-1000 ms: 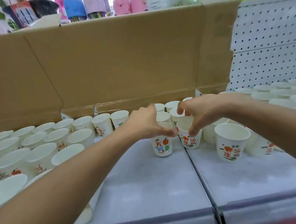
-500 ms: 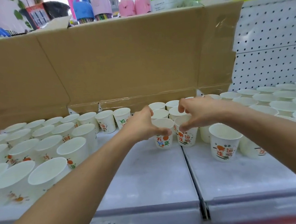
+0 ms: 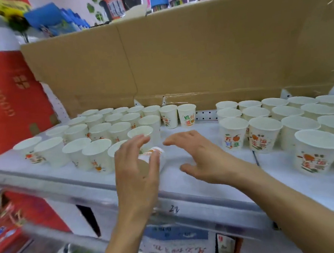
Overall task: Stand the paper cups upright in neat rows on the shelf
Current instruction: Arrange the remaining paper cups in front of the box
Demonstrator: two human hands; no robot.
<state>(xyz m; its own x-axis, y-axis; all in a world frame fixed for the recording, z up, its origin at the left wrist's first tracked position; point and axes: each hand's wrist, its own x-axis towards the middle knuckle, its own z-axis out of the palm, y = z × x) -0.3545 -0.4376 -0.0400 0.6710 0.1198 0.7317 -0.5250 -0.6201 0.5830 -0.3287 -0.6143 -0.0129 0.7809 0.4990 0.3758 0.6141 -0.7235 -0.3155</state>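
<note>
White paper cups with orange and green print stand upright on the pale shelf (image 3: 178, 182). One group of cups (image 3: 98, 131) fills the left side, another group of cups (image 3: 263, 132) the right. A gap lies between them, with two cups (image 3: 178, 115) at its back. In that gap my left hand (image 3: 136, 174) holds a tipped paper cup (image 3: 154, 152) between thumb and fingers, its base pointing away from me. My right hand (image 3: 202, 157) hovers just right of it, fingers spread, holding nothing.
A tall cardboard sheet (image 3: 196, 55) stands behind the cups. A red box (image 3: 8, 102) borders the shelf on the left. The shelf's front rail (image 3: 187, 208) runs below my hands, and packaged goods sit on the level beneath.
Both hands have let go of the two upright cups in the right group and moved left. The left hand now has a tipped cup. The view has swung left.
</note>
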